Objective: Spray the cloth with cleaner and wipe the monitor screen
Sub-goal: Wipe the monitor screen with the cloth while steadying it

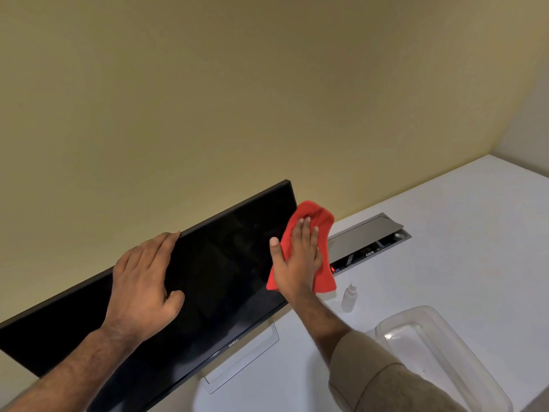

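Observation:
A black monitor (pixel 225 263) with a dark screen stands tilted on its silver stand on the white desk. My left hand (pixel 145 281) grips the monitor's top edge, fingers over the rim and thumb on the screen. My right hand (pixel 297 260) lies flat, pressing a red cloth (pixel 322 221) against the right end of the screen. The cloth hangs past the monitor's right edge. A small clear spray bottle (pixel 349 297) stands upright on the desk just right of the cloth, untouched.
A clear plastic container (pixel 439 346) sits on the white desk (pixel 460 218) at the lower right, by my right sleeve. A metal cable hatch (pixel 368 236) stands open in the desk behind the bottle. A yellowish wall rises behind the monitor.

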A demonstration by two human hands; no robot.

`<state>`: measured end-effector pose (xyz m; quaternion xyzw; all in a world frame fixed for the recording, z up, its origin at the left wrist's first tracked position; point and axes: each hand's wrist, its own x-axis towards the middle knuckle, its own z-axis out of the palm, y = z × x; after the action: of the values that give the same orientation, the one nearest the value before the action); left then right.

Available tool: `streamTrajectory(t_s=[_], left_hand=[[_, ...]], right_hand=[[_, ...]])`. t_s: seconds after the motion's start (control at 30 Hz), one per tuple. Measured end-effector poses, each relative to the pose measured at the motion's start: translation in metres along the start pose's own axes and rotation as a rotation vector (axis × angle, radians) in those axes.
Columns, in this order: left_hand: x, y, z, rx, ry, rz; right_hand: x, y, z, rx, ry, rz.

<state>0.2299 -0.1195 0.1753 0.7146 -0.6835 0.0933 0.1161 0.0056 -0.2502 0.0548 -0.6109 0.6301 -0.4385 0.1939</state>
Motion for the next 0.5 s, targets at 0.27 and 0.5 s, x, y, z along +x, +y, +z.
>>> streamTrajectory(t_s=[0.27, 0.5], left_hand=[[0.001, 0.001, 0.0, 0.001, -0.008, 0.001], [0.001, 0.003, -0.001, -0.01, 0.001, -0.001]], right_hand=[[0.019, -0.005, -0.009, -0.136, 0.012, -0.121], [-0.049, 0.057, 0.007, -0.127, -0.092, 0.21]])
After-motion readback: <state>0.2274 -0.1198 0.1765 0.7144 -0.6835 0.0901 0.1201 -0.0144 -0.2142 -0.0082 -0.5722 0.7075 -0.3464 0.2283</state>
